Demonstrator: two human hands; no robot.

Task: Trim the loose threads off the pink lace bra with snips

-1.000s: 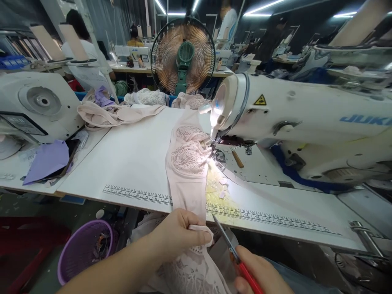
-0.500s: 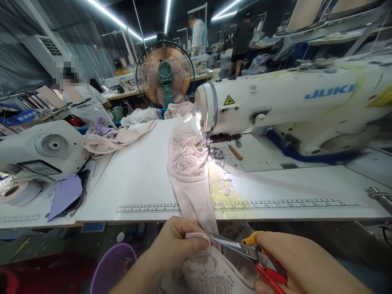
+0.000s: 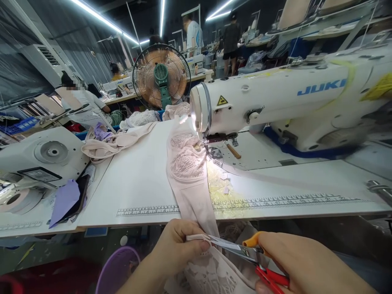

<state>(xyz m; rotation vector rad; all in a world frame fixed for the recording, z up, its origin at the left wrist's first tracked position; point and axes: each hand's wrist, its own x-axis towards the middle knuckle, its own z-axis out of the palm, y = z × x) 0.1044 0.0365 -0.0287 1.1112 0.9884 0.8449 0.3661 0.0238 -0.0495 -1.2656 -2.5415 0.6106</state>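
Snipping at the table edge, half of it out of frame

Right hand (image 3: 301, 263) is closed round red-and-orange-handled steel scissors (image 3: 245, 253); handles run off the bottom. Blades point left, lying nearly level, tips at the pale pink strap end (image 3: 196, 237) pinched by the left hand (image 3: 177, 249). The pale pink lace bra (image 3: 186, 163) runs lengthwise toward the white sewing machine (image 3: 275, 106).

Fan (image 3: 161, 75) behind table (image 3: 137, 171); purple basket (image 3: 118, 271) below; sewing machine (image 3: 290, 106) right.

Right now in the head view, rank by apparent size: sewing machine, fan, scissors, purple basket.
1. sewing machine
2. fan
3 and 4. scissors and purple basket: both partly hidden and near the camera, so unranked.
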